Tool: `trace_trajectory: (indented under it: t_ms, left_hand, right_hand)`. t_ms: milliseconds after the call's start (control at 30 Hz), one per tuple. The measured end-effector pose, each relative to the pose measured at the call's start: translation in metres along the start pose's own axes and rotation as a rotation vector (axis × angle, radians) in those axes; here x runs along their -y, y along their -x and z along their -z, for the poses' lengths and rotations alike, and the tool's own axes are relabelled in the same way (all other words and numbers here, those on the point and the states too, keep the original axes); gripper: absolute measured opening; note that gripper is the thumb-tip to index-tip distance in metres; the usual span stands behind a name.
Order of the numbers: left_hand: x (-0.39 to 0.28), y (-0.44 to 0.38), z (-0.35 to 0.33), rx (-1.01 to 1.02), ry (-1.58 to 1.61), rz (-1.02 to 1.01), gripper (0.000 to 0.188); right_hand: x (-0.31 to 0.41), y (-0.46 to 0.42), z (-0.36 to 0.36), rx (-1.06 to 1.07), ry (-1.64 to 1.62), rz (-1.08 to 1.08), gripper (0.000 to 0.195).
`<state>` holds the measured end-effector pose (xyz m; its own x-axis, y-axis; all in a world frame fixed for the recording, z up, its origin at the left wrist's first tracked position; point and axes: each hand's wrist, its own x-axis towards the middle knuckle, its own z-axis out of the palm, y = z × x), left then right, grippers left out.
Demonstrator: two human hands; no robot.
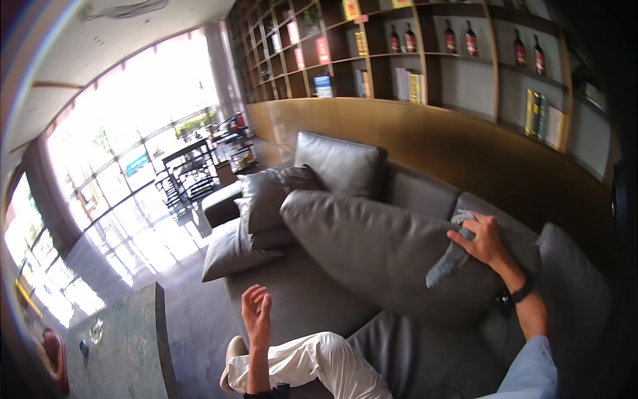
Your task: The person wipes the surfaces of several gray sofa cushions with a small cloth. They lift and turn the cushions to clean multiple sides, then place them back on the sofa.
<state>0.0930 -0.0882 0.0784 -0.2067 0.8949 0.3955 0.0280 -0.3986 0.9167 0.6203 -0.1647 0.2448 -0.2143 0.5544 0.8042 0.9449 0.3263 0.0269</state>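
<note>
My right hand (482, 239) grips a grey-blue cloth (448, 262) and presses it near the top edge of a large grey leather back cushion (369, 244). Part of the cloth hangs down over the cushion's face. The cushion leans at a slant on the grey leather sofa (294, 299). My left hand (256, 309) is raised over the sofa's front edge with nothing in it, its fingers loosely curled and apart from the thumb. Below it shows my bent leg in light trousers (319, 359), with a knee on or over the seat.
Loose leather cushions (279, 199) pile up at the sofa's far end. A stone-topped low table (119, 344) at lower left holds a glass ashtray (97, 331) and a small dark cup (84, 347). Behind the sofa, a shelf wall (423, 55) carries bottles and books.
</note>
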Motion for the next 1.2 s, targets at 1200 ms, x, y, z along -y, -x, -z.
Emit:
trace_trajectory:
  t_ms: [1200]
  left_hand:
    - [-0.036,-0.068,-0.011,-0.098,-0.093,-0.259,0.037]
  right_hand:
    - [0.332,-0.138,-0.230,0.035,-0.660,0.193,0.038]
